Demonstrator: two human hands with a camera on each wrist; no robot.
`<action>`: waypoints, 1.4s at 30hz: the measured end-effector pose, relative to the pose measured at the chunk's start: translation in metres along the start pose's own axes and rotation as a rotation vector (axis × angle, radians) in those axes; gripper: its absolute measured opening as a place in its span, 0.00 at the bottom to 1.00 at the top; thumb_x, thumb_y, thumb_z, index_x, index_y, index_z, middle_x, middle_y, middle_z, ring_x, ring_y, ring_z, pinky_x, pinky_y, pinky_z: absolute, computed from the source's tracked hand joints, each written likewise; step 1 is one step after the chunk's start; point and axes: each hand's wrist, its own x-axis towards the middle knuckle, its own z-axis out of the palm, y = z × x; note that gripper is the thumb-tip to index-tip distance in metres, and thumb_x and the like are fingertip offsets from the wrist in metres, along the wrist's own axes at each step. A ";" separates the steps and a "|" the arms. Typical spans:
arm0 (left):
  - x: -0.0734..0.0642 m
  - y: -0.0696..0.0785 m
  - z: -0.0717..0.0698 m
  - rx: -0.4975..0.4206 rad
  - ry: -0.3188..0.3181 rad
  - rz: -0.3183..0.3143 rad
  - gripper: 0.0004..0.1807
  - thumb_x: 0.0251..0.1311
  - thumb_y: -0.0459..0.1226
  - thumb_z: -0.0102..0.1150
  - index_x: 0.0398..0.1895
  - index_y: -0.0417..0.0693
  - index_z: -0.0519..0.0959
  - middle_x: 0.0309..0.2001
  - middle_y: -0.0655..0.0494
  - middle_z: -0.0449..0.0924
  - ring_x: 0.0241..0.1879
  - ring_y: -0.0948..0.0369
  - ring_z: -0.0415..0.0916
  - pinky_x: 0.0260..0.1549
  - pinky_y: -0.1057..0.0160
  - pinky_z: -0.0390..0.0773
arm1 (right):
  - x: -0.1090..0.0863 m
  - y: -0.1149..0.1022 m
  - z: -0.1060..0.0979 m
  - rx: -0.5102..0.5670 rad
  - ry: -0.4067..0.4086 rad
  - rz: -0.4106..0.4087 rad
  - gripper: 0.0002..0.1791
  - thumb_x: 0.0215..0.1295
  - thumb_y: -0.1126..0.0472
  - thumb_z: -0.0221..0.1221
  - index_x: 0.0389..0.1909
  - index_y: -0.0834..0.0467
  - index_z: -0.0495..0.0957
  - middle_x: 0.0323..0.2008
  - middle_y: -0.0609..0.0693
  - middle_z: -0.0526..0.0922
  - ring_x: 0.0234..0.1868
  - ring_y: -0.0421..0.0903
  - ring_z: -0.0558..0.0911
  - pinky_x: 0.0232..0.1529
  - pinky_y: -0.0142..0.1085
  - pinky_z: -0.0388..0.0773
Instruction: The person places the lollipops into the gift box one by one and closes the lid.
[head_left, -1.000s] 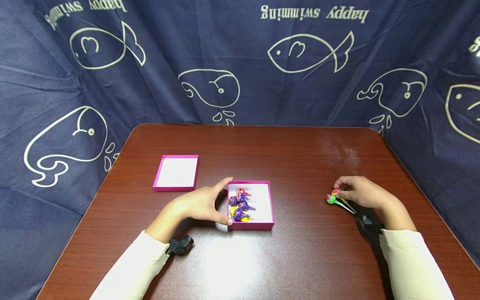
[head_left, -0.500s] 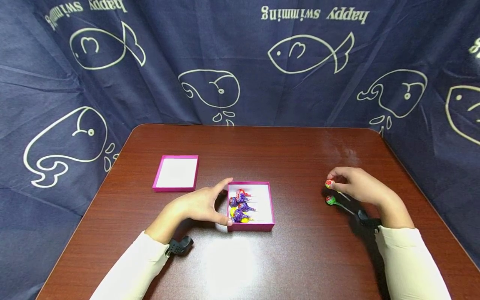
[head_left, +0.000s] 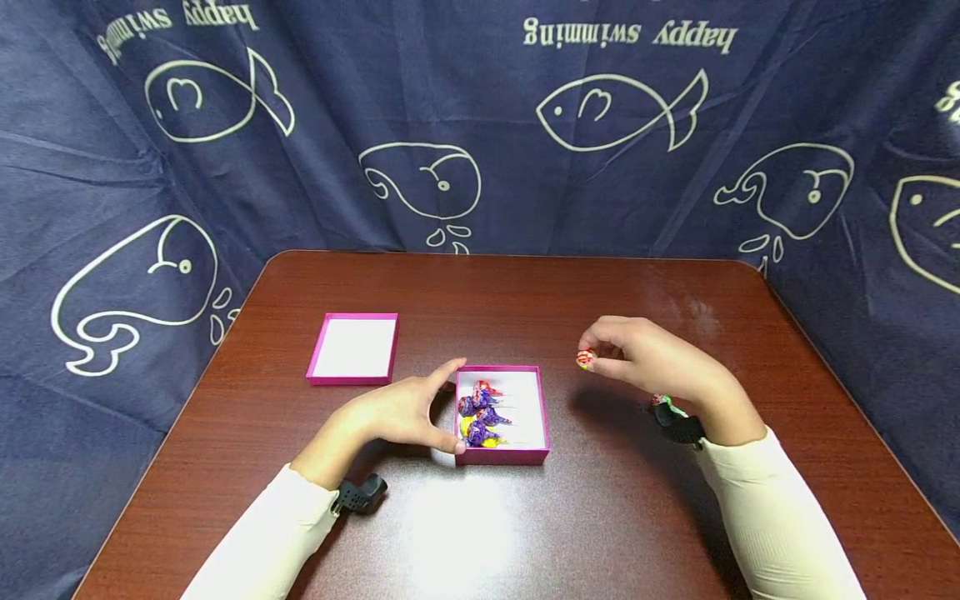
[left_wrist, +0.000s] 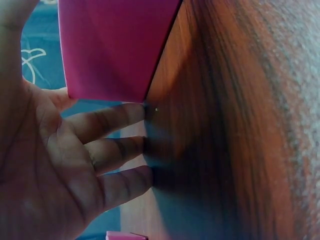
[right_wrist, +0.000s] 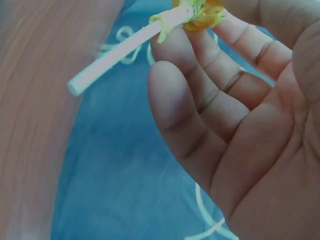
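Observation:
My right hand [head_left: 652,354] pinches a lollipop in a red-and-yellow wrapper [head_left: 586,359], held over the table to the right of a pink box. The right wrist view shows its white stick [right_wrist: 117,57] pointing away from the fingers. My left hand [head_left: 401,410] spans the left side of that open pink box [head_left: 501,456], thumb at the near corner and index finger at the far one. In the left wrist view the other fingers [left_wrist: 120,150] reach down to the tabletop. Several purple, red and yellow lollipops [head_left: 480,417] lie along the box's left side, sticks pointing right.
A pink lid with a white inside [head_left: 354,346] lies behind the left hand. One green-wrapped lollipop [head_left: 660,401] is on the table, partly hidden by the right wrist. A dark blue cloth [head_left: 495,100] with fish drawings hangs behind the brown table [head_left: 615,533].
My right hand has lifted the red-and-yellow lollipop away from the green one and carried it left toward the box. The left hand has stayed at the box.

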 end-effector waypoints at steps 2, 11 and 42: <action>0.000 0.000 0.000 0.003 -0.002 -0.003 0.67 0.39 0.63 0.75 0.80 0.55 0.46 0.65 0.42 0.71 0.63 0.56 0.70 0.64 0.55 0.65 | 0.009 -0.007 0.003 0.006 -0.012 -0.042 0.06 0.64 0.64 0.65 0.36 0.50 0.81 0.35 0.36 0.78 0.37 0.35 0.77 0.39 0.39 0.76; 0.000 -0.001 0.000 0.007 -0.004 -0.002 0.67 0.39 0.63 0.75 0.80 0.55 0.46 0.65 0.43 0.71 0.62 0.56 0.71 0.63 0.56 0.66 | 0.041 -0.037 0.015 0.040 -0.093 -0.184 0.05 0.65 0.64 0.65 0.38 0.51 0.80 0.36 0.38 0.77 0.36 0.36 0.76 0.39 0.36 0.76; -0.001 0.000 -0.002 -0.009 -0.019 -0.006 0.67 0.40 0.64 0.74 0.80 0.55 0.45 0.64 0.44 0.72 0.60 0.57 0.72 0.62 0.56 0.67 | 0.081 -0.064 0.086 -0.094 -0.264 -0.284 0.05 0.63 0.63 0.66 0.36 0.53 0.79 0.31 0.44 0.75 0.29 0.37 0.71 0.33 0.31 0.72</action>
